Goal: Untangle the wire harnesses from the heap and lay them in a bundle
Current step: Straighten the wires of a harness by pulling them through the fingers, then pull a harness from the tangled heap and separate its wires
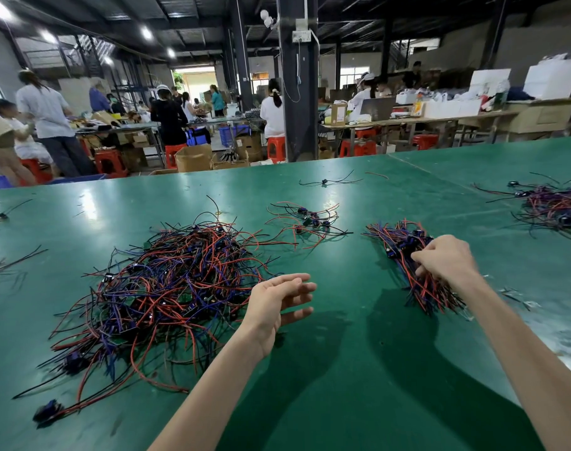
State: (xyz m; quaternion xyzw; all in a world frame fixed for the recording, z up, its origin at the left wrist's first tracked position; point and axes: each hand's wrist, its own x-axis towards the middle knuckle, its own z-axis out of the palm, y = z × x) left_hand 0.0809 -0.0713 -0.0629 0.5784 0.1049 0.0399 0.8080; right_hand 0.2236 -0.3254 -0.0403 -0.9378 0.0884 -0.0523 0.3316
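While right hand grips the laid bundle of red, blue and black wire harnesses on the right of the green table top, left hand hangs slack, holding nothing, just beside the tangled heap of same-coloured wires at left. Step, I'd say: seating a harness on the bundle. Next: left picks one loose end from the heap and teases it out slowly. Count: one heap, one bundle, one small loose cluster behind, one further pile far right, one stray harness.
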